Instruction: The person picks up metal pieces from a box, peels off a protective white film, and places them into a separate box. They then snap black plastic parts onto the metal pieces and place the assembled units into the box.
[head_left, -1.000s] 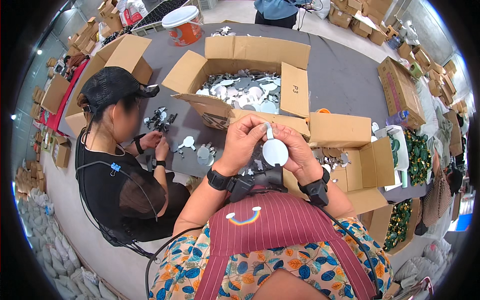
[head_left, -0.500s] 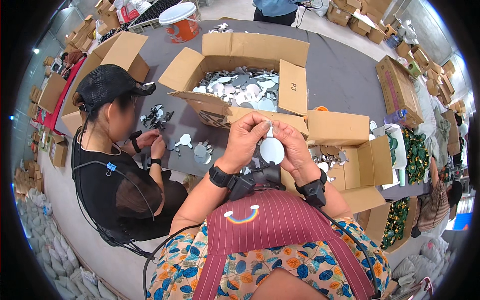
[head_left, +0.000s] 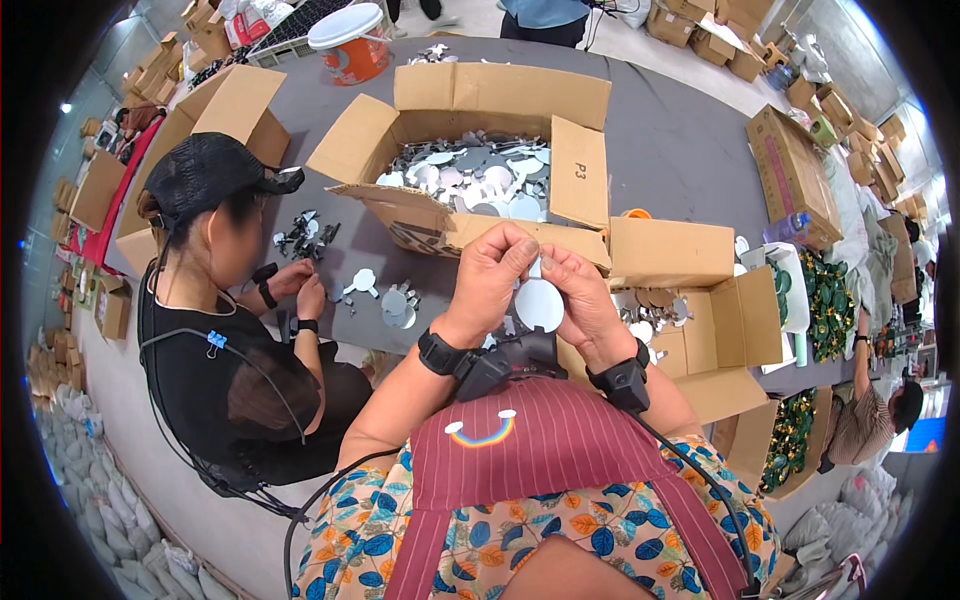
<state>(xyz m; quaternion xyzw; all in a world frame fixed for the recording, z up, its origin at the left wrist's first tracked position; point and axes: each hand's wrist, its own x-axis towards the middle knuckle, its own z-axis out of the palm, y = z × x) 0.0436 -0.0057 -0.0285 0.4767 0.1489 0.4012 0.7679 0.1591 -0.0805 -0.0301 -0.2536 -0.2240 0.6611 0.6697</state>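
— Silvery disc [head_left: 540, 303] is sitting at the centre of the frame, between both hands. Who is holding it?

— Both. The left hand [head_left: 490, 280] is pinching its upper edge in a narrow grip, and the right hand [head_left: 580, 300] is closing on its right side.

— How should the fingers be working?

— I would be keeping the fingertips on the rim, off the shiny face, and holding it over the lap, below the open box [head_left: 480, 150] of like pieces on the table [head_left: 670, 150].

— And the neighbour?

— That person [head_left: 240, 330], at the left, is handling small parts separately.
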